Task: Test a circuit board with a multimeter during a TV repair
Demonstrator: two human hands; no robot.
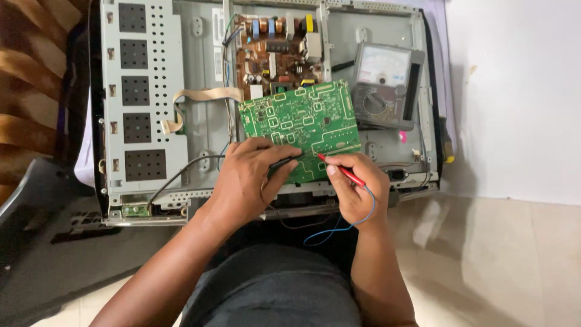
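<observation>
Tiled floor, opened metal chassis (145,91) lying flat. Green circuit board (301,130) on top, beside grey meter (386,85). Left hand (245,181) pinching black probe (283,162), right hand (354,188) pinching red probe (340,171), tips on board. Mid-measurement; steady contact needed next.

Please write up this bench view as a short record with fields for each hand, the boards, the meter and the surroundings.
Left hand: holds a black probe, tip on the green circuit board
Right hand: holds a red probe, tip on the same board's lower edge
Lead: blue wire loops below the right hand
Brown board: mounted in the metal chassis, above the green one
Meter: grey analogue multimeter, right of the green board
Ribbon: beige flat cable, left of the green board
Floor: pale tiles
</observation>
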